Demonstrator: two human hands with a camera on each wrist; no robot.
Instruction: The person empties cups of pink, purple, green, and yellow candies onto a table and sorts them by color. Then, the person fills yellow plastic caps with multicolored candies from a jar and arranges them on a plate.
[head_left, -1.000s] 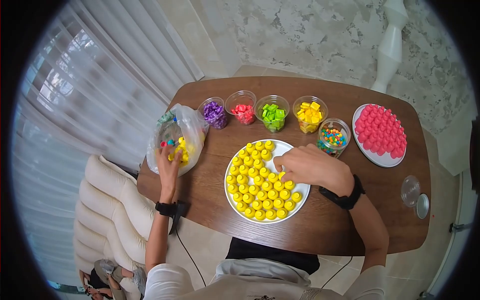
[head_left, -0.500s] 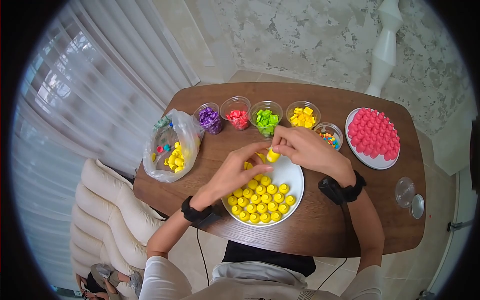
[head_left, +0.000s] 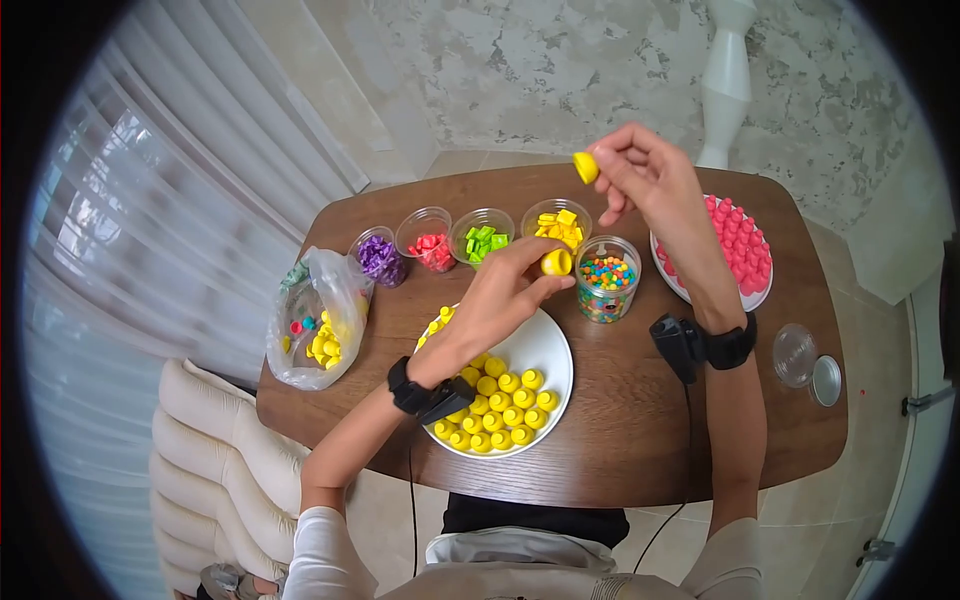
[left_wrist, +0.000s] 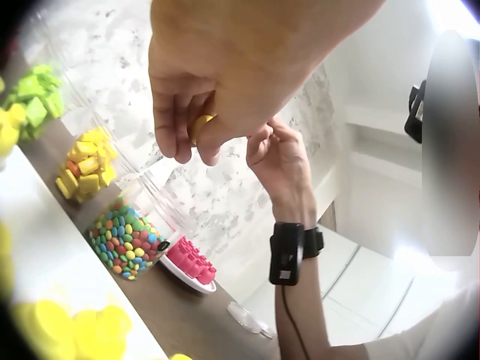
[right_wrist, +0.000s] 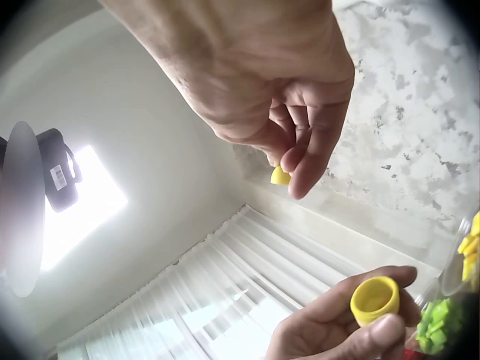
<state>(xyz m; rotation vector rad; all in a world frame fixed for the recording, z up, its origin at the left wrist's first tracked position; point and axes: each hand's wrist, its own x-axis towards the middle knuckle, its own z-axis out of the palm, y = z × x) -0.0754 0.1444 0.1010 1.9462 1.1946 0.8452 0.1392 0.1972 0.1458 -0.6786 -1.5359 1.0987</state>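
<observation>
Above the plate my left hand (head_left: pixel 500 300) pinches a small hollow yellow cup (head_left: pixel 557 263) between thumb and fingers. Its open mouth shows in the right wrist view, where the inside of the cup (right_wrist: pixel 375 298) looks bare. Higher and to the right, my right hand (head_left: pixel 650 185) pinches a rounded yellow cap (head_left: pixel 586 168) by its edge, apart from the cup. Below lies a white plate (head_left: pixel 552 350) bearing rows of yellow knob-topped pieces (head_left: pixel 500 401); my left forearm hides some of them. A clear jar of multicoloured round candies (head_left: pixel 607 285) stands just beyond the left fingertips.
Along the back stand clear tubs of purple (head_left: pixel 382 260), red (head_left: pixel 430 250), green (head_left: pixel 483 243) and yellow pieces (head_left: pixel 560 228). A plastic bag (head_left: pixel 350 290) with yellow pieces lies left. Right are a plate of pink pieces (head_left: pixel 740 245), a clear lid (head_left: pixel 795 355) and a metal lid (head_left: pixel 826 380).
My left hand left the bag and met the right hand over the plate at a yellow piece. Now the hands are apart, the right raised with the cap, the left holding the cup.
</observation>
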